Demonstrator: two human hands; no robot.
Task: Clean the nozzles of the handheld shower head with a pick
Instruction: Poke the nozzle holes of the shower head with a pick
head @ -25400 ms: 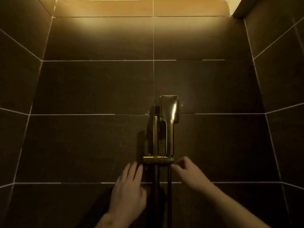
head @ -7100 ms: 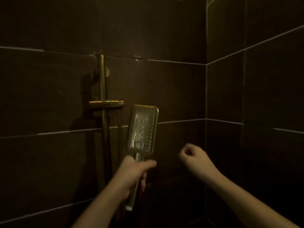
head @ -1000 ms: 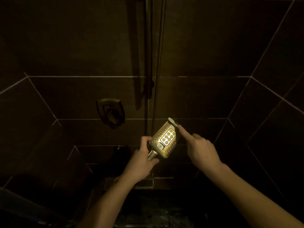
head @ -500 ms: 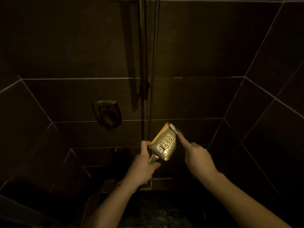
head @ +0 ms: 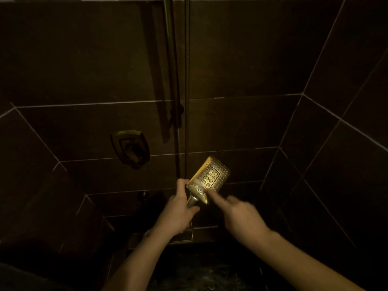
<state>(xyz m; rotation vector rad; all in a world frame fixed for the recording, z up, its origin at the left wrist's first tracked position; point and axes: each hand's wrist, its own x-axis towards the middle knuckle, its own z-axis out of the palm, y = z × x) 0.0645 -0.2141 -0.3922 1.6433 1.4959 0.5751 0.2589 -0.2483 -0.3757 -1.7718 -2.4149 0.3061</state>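
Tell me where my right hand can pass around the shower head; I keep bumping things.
Free: right of the shower head, toward the corner tiles, bare wall. Crowded: its left edge, where the hose and rail run down beside the left hand gripping the handle. The right hand points at the lower edge.

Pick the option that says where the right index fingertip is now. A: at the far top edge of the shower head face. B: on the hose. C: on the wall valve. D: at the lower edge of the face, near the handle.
D: the right hand points its index finger at the lower edge of the shower head face, near the handle that the left hand grips.
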